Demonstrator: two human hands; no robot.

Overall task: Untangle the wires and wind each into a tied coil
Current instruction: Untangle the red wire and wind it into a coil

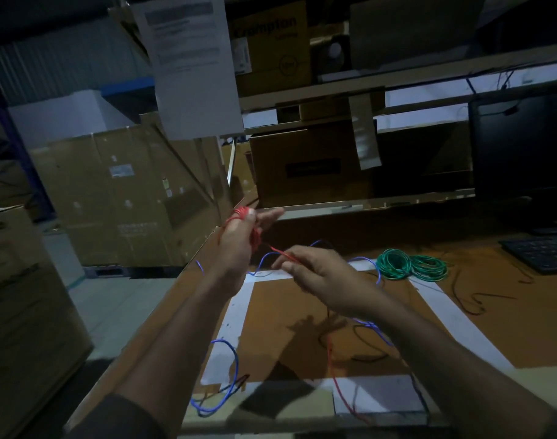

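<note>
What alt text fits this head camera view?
Left hand holds red wire wound around its fingers while right hand pinches the free end. Green coil and loose blue wire lie on the table.

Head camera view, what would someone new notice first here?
Probably the two hands raised mid-frame: the left hand has red wire wound round its fingers, and the right hand pinches the free strand just right of it. Next, the green coil lying on the table to the right, and the loose blue wire trailing along the near-left edge.
</note>
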